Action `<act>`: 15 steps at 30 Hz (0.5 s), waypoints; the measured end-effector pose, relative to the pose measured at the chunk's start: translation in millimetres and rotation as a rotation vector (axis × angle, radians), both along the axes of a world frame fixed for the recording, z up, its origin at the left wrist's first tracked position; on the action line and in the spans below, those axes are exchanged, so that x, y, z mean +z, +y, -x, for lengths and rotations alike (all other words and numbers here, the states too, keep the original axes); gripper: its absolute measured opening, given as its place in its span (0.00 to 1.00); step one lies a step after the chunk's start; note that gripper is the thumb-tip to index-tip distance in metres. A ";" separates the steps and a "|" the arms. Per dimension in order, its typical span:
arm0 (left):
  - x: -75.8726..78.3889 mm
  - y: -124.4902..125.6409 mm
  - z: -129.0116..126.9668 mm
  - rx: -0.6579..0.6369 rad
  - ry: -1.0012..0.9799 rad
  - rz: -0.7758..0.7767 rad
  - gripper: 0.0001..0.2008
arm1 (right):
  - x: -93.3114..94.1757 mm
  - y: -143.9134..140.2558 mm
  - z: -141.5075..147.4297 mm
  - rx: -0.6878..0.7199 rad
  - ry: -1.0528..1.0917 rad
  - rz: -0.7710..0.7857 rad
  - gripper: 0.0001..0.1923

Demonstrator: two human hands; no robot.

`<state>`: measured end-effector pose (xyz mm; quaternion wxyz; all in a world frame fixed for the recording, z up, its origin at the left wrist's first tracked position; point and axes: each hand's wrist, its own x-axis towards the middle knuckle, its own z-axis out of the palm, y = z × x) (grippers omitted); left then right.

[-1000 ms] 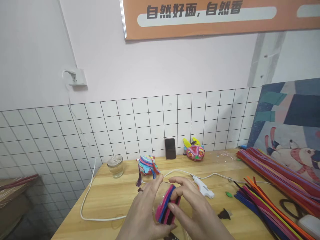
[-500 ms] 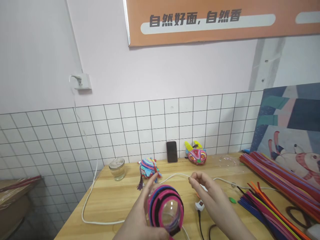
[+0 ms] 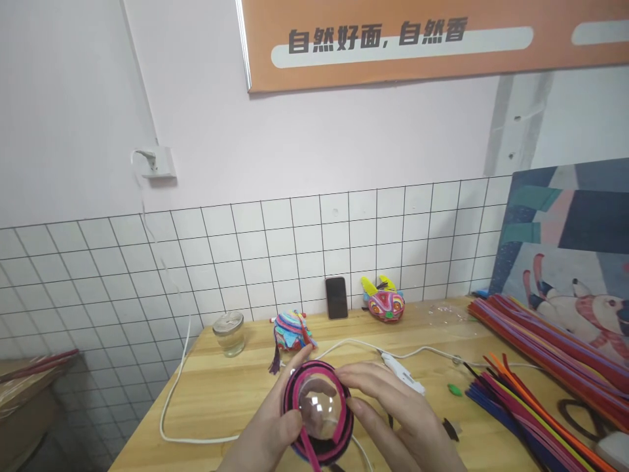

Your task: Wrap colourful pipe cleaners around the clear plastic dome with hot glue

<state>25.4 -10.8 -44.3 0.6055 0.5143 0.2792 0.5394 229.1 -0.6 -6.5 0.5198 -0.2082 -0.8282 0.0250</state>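
Your left hand point(image 3: 275, 419) grips one transparent ball point(image 3: 322, 403) at its left side, thumb over the front; your right hand point(image 3: 403, 413) closes its fingertips on the right rim. The ball, just above the tabletop point(image 3: 196, 400), is ringed by fuzzy pink and black strips, one pink end point(image 3: 309, 451) hanging toward you. Leftward, wood runs to the slanting table edge, crossed by one white cable point(image 3: 201, 440); rightward, two bundles of fuzzy stems point(image 3: 521, 406) narrow your room. Beyond lie one white glue gun point(image 3: 405, 375) and one green leaf-shaped piece point(image 3: 455, 390); farthest, one glass jar point(image 3: 229, 337), two striped figures point(image 3: 386, 306) and one upright phone point(image 3: 337, 298).
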 end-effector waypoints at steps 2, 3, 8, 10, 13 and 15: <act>-2.3 1.3 -0.7 0.004 -0.011 0.022 0.43 | 1.3 1.9 1.2 -0.026 -0.023 -0.121 0.09; -2.7 1.6 -1.2 0.004 -0.024 0.028 0.42 | 1.1 3.3 0.9 -0.041 -0.034 -0.167 0.10; 0.2 0.7 -3.0 0.024 -0.024 0.030 0.42 | -2.5 7.0 -2.8 -0.076 -0.088 -0.250 0.11; 1.6 0.4 -3.1 0.029 0.001 0.026 0.42 | -4.5 6.6 -2.1 -0.073 -0.111 -0.252 0.12; 2.0 0.3 -3.3 0.032 0.031 0.019 0.42 | -8.4 6.3 0.1 -0.086 -0.149 -0.245 0.12; 2.0 -0.1 -3.9 0.045 0.013 0.035 0.42 | -11.4 8.0 -0.4 -0.101 -0.161 -0.222 0.12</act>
